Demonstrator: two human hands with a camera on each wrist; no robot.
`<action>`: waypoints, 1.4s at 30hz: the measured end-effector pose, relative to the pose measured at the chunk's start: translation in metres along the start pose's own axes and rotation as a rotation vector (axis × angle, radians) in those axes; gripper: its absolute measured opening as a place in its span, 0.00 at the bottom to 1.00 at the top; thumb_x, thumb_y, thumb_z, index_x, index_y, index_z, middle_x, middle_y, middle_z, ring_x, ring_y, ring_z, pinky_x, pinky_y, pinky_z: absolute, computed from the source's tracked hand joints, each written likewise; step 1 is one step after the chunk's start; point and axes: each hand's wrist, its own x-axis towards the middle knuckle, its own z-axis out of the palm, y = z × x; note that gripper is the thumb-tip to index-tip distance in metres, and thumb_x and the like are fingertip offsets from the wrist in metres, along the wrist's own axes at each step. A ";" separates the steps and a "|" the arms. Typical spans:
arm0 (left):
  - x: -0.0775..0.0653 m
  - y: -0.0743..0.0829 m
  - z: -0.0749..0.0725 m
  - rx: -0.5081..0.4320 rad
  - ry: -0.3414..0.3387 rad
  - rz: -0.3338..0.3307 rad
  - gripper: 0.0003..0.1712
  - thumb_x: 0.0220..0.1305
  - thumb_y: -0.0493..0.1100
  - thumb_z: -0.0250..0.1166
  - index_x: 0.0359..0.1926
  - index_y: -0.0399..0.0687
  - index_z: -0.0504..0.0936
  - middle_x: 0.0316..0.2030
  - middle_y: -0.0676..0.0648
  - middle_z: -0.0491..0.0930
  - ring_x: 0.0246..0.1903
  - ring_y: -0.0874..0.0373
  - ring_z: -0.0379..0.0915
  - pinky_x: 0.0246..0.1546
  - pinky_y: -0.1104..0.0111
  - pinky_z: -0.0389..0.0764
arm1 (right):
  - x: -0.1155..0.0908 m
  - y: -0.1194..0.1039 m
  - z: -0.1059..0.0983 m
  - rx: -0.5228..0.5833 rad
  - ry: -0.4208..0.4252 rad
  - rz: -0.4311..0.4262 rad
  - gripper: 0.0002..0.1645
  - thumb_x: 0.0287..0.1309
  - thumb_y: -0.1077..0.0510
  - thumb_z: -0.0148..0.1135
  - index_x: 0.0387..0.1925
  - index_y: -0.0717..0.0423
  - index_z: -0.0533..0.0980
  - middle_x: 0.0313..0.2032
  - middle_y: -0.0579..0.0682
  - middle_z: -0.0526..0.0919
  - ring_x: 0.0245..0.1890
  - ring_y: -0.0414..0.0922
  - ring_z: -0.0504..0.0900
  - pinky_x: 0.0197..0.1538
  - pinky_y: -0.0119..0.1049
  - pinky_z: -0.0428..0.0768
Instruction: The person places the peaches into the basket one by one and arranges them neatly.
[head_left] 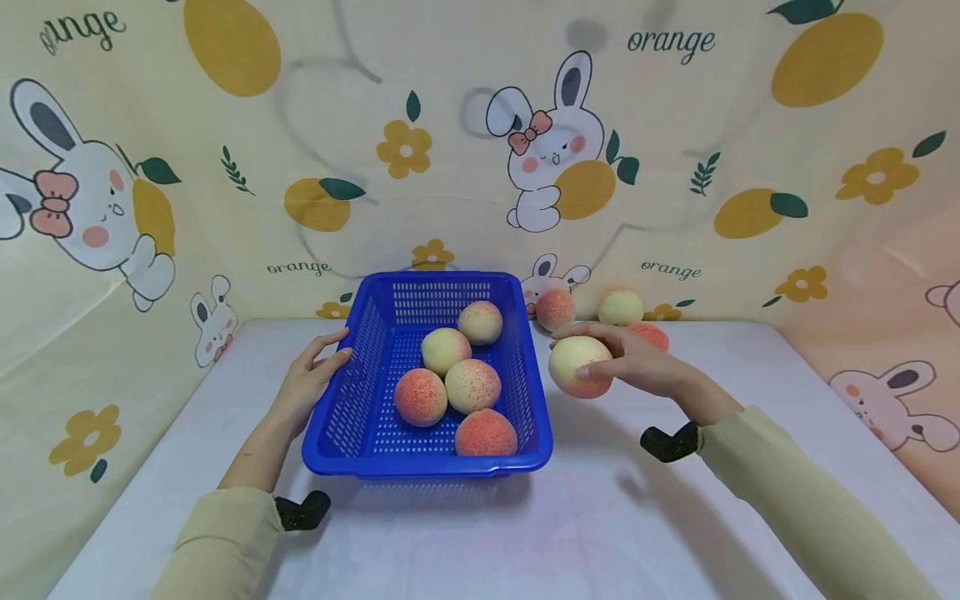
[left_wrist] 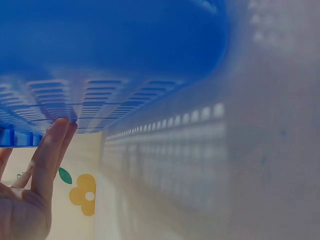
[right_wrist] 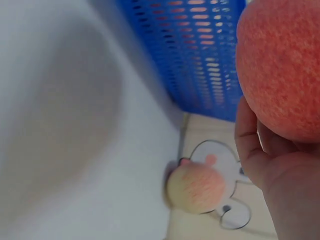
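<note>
A blue plastic basket [head_left: 532, 400] with slotted walls stands in the middle of the table, holding several peaches [head_left: 472, 386] in yellow and pinkish red. My left hand [head_left: 311, 379] touches the basket's left side near the rim. In the left wrist view its fingers [left_wrist: 50, 155] reach out straight against the slotted wall. Just right of the basket, my right hand [head_left: 637, 360] grips a yellow and red peach [head_left: 579, 367] between thumb and fingers, raised over the table. From the right wrist view, the held peach [right_wrist: 285, 65] shows its red side close to the basket wall.
Behind the right hand, three more peaches lie at the table's back edge: a red one [head_left: 555, 310], a pale yellow one [head_left: 620, 307] and another red one [head_left: 651, 335], partly hidden by the hand. A printed cloth [head_left: 450, 67] with rabbits and oranges hangs behind the white table [head_left: 585, 533].
</note>
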 end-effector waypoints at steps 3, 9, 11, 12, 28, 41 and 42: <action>-0.001 0.001 0.000 -0.024 -0.006 0.005 0.33 0.71 0.58 0.52 0.73 0.59 0.57 0.59 0.30 0.72 0.36 0.63 0.81 0.35 0.71 0.83 | 0.006 -0.009 0.000 -0.010 -0.014 -0.014 0.32 0.56 0.55 0.65 0.63 0.53 0.69 0.62 0.56 0.70 0.56 0.56 0.69 0.51 0.47 0.76; -0.001 0.001 0.000 -0.032 -0.010 0.016 0.33 0.71 0.57 0.52 0.73 0.58 0.57 0.59 0.30 0.72 0.36 0.64 0.81 0.35 0.71 0.83 | 0.015 -0.022 0.003 0.022 -0.062 -0.036 0.32 0.57 0.56 0.65 0.63 0.52 0.69 0.60 0.56 0.71 0.55 0.56 0.70 0.52 0.45 0.77; -0.002 0.001 0.000 -0.023 -0.008 0.018 0.34 0.71 0.58 0.52 0.73 0.58 0.57 0.58 0.30 0.73 0.35 0.64 0.81 0.35 0.71 0.83 | 0.019 -0.026 0.005 0.042 -0.077 -0.041 0.33 0.57 0.56 0.65 0.64 0.53 0.68 0.61 0.57 0.69 0.56 0.56 0.69 0.52 0.45 0.77; -0.002 0.000 -0.001 -0.020 -0.006 0.017 0.34 0.71 0.58 0.52 0.73 0.58 0.57 0.58 0.30 0.73 0.35 0.64 0.81 0.35 0.71 0.83 | 0.020 -0.029 0.006 0.046 -0.083 -0.040 0.33 0.57 0.56 0.65 0.64 0.54 0.68 0.63 0.56 0.67 0.56 0.55 0.69 0.53 0.44 0.77; 0.001 -0.001 -0.001 0.004 -0.008 0.013 0.34 0.71 0.59 0.51 0.73 0.58 0.57 0.58 0.31 0.73 0.36 0.63 0.81 0.36 0.70 0.83 | 0.063 -0.061 0.029 -0.079 -0.268 -0.088 0.33 0.55 0.44 0.66 0.62 0.47 0.71 0.62 0.48 0.70 0.58 0.50 0.70 0.54 0.44 0.76; 0.000 0.001 -0.002 -0.022 -0.012 0.007 0.33 0.71 0.57 0.52 0.73 0.59 0.56 0.61 0.31 0.71 0.39 0.62 0.81 0.36 0.72 0.82 | 0.086 -0.074 0.057 -0.087 -0.413 -0.056 0.38 0.51 0.39 0.68 0.62 0.48 0.72 0.61 0.50 0.67 0.58 0.50 0.67 0.55 0.42 0.75; 0.001 0.001 -0.002 -0.025 -0.012 0.006 0.33 0.71 0.57 0.52 0.73 0.59 0.56 0.61 0.31 0.71 0.39 0.63 0.81 0.36 0.72 0.82 | 0.087 -0.075 0.059 -0.094 -0.426 -0.045 0.37 0.51 0.40 0.68 0.61 0.47 0.71 0.60 0.50 0.67 0.58 0.49 0.66 0.55 0.42 0.74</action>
